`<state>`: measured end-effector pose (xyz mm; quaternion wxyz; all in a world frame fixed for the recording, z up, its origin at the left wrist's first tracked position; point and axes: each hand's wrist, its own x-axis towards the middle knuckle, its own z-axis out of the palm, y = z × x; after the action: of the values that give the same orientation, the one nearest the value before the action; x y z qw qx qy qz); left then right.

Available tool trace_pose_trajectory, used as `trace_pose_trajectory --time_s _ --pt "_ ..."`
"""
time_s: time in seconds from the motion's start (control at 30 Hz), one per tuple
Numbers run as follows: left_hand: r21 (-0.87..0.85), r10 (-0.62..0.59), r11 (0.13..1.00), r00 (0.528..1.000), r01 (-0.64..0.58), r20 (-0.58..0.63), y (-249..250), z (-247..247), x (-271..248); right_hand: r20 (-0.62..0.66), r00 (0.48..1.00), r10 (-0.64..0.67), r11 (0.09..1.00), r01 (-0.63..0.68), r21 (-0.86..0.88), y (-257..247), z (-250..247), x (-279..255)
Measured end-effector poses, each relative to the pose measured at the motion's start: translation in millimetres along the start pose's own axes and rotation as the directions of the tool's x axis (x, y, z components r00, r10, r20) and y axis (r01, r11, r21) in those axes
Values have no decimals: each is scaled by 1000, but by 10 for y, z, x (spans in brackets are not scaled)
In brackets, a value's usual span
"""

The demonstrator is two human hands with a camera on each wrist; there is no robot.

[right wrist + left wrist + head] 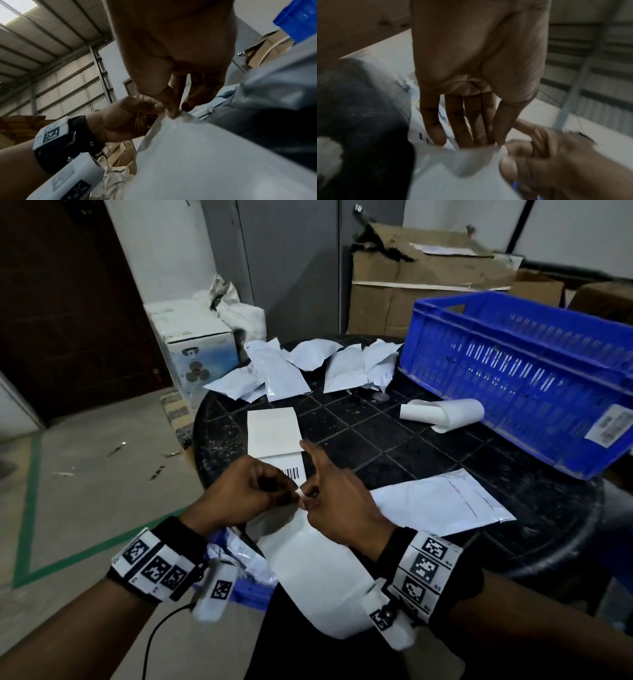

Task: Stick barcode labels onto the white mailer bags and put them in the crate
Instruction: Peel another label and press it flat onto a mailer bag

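Observation:
A long white label strip [318, 573] runs from the black table [394, 440] down toward me, with a barcode label [293, 473] showing just beyond my knuckles. My left hand [287, 491] grips the strip's edge with curled fingers [137, 108]. My right hand [311, 498] pinches a label corner [178, 115] right beside it, thumb against fingertip, index finger raised. A white mailer bag [442, 501] lies flat to the right of my hands. More mailer bags [308, 364] are heaped at the table's far side. The blue crate [513, 378] stands at the back right.
A curl of used backing paper [445, 414] lies in front of the crate. Torn cardboard boxes [411, 289] stand behind the table and a fan carton [198, 350] to its left. A blue object wrapped in plastic [253, 583] sits below my left wrist.

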<state>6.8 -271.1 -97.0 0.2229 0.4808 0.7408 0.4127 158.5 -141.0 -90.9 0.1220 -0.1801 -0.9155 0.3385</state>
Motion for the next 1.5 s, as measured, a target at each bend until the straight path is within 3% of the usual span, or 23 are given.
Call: trace_pose_trajectory --time_s 0.1,0.2,0.37,0.5,0.93,1.0,1.13,1.23,1.5 --pt "-109 -70 991 997 71 11 -9 -72 7 22 1000 7 1000 -7 -8 7 -33 20" --pt "-103 -30 994 999 34 41 27 -62 -2 35 999 8 1000 -7 -26 -5 -45 27" --pt "73 15 997 999 -12 -39 125 27 -15 48 999 8 1000 -8 6 29 5 55" --pt "161 -3 987 993 22 -116 150 59 -23 29 998 51 997 -49 -67 27 -77 82" --pt "420 60 907 982 21 -177 307 115 -78 55 998 25 985 -16 -169 10 -21 142" --pt "385 21 921 981 55 -191 307 97 -65 56 998 37 984 -26 -175 15 -32 144" --pt "116 -140 980 976 161 -169 277 18 -15 61 998 30 991 -22 -133 28 -78 164" --pt "-20 -186 983 972 185 -146 270 -11 -25 71 997 18 995 -11 -98 31 -82 194" --pt "-37 -112 993 980 108 -163 302 33 -109 30 999 -12 1000 11 20 80 -45 171"
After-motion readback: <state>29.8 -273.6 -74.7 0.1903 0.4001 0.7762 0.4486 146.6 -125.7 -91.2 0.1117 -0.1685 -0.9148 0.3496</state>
